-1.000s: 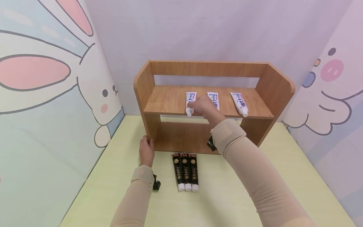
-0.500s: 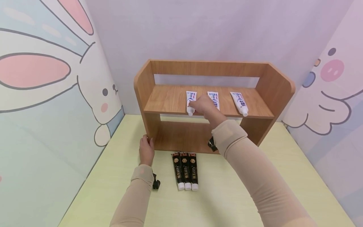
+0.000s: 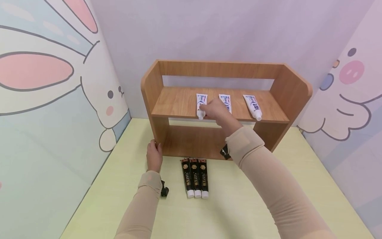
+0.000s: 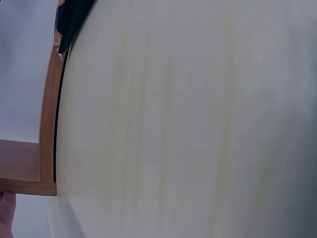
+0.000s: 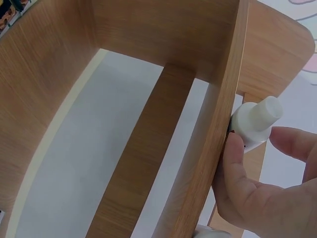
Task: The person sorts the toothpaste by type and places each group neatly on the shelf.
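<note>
On the upper board of a wooden shelf [image 3: 176, 103], my right hand [image 3: 216, 109] pinches a white toothpaste tube [image 3: 201, 99] near its cap end. The right wrist view shows the thumb and fingers around the tube's white shoulder [image 5: 247, 121], with the cap jutting past the board's front edge. A second white tube [image 3: 225, 99] lies partly hidden behind this hand, and a third white tube [image 3: 253, 107] lies farther right. My left hand [image 3: 154, 157] rests against the outside of the shelf's left panel, low at its front edge, fingers loosely bent. Its fingers are mostly outside the left wrist view.
Three black tubes [image 3: 195, 177] with white caps lie side by side on the pale yellow table [image 3: 238, 205], just before the shelf's lower board [image 3: 194, 141]. Cartoon-printed walls [image 3: 98, 86] stand on both sides, with a plain curtain-like backdrop [image 3: 221, 30] behind.
The cap end of the pinched tube has swung slightly to the right with my right hand. My left hand stays at the shelf panel. The head view has tilted down a little.
</note>
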`<state>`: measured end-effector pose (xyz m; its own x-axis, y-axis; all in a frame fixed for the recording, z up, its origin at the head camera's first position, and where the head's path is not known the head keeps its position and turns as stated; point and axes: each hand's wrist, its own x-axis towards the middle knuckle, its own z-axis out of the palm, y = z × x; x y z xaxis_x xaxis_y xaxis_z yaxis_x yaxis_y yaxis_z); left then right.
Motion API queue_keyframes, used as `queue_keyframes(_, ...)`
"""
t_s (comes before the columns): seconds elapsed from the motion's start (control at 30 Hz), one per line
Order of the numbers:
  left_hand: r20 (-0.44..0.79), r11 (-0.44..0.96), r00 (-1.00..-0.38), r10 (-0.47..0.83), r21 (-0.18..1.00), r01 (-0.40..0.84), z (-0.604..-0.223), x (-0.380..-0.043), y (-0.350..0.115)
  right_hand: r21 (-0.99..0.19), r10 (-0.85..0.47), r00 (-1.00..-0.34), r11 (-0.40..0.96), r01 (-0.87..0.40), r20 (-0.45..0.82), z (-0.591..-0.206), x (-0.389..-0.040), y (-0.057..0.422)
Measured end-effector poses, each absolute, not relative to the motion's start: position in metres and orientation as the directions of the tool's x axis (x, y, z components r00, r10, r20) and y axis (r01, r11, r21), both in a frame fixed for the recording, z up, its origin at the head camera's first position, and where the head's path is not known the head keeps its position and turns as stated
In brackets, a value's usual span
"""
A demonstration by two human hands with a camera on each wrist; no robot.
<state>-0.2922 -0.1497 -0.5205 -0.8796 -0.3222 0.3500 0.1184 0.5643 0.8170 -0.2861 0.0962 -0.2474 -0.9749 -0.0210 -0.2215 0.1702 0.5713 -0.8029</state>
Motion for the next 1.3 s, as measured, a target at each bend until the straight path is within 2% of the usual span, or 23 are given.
queue_keyframes(0.47, 0.382, 0.575, -0.866, -0.322, 0.806, 0.141, -0.523, -0.296, -0.15, -0.808, -0.03, -0.978, 0.568, 0.154, -0.208, -0.255, -0.272, 0.102)
queue_keyframes(1.03, 0.345, 0.565, -0.88, -0.327, 0.817, 0.111, -0.521, -0.295, -0.15, -0.849, -0.133, -0.97, 0.518, 0.109, -0.206, -0.271, -0.249, 0.112)
queue_keyframes(1.3, 0.326, 0.565, -0.888, -0.323, 0.819, 0.096, -0.52, -0.295, -0.15, -0.843, -0.134, -0.969, 0.527, 0.106, -0.205, -0.278, -0.242, 0.114)
